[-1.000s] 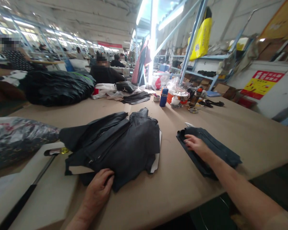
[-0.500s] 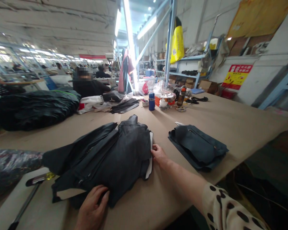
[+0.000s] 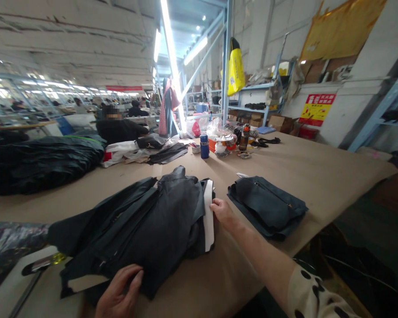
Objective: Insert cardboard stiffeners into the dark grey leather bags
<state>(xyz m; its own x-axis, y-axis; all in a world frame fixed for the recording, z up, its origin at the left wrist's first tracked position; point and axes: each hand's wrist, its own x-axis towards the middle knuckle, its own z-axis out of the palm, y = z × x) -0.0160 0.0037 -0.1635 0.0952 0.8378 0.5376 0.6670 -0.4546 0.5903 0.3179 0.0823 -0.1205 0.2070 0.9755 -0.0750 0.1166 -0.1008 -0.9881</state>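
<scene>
A loose pile of dark fabric panels lies rumpled in front of me, with a zip-like line on its lower left part. My left hand is at its near edge, fingers curled and thumb close beside them against the cloth. At the pile's right side, my right hand pinches the edge of a white strip that shows along the dark panels. Part of that strip is hidden under the cloth. Right of this hand lies a separate folded stack of dark panels with a zip on top.
A screwdriver-like tool with a yellow end lies at the lower left. A large dark bundle is at the far left. Toward the back stand a blue flask and a brown bottle. A person in black sits beyond the table.
More of the white strip shows as the pile's right edge is opened out by my right hand. The left hand stays at the near edge. The whole view has shifted slightly.
</scene>
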